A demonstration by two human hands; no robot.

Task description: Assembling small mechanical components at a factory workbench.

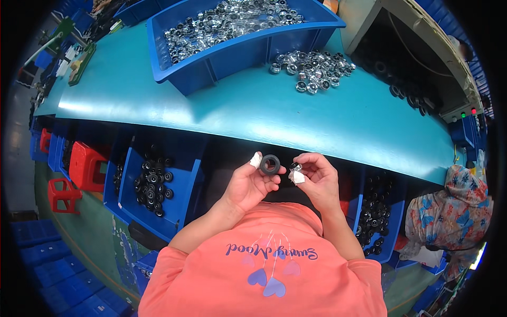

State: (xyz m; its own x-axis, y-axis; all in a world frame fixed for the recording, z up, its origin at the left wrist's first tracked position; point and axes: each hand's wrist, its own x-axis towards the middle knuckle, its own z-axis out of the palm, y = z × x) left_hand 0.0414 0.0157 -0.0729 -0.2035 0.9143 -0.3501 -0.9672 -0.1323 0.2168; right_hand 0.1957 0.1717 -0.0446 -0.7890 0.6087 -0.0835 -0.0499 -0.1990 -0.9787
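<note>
My left hand (248, 182) pinches a black rubber ring (270, 157), a small tyre with a round hole, and its thumb wears a white wrap. Just to the right, my right hand (319, 182) grips a small clear wheel hub (295, 167) with a dark centre between thumb and fingers. White wrapping covers a digit of this hand too. Ring and hub are close together but apart, in front of the table's near edge. More clear hubs of this sort lie in a loose pile (317, 71) on the teal table (253, 113).
A blue bin (243, 58) full of clear hubs stands on the table. At the right, black wheels lie by the mouth of a beige machine (364, 21). Lower blue bins (185, 193) of black wheels flank me. Red stools (84, 166) stand left; a person in a floral top (449, 211) is at right.
</note>
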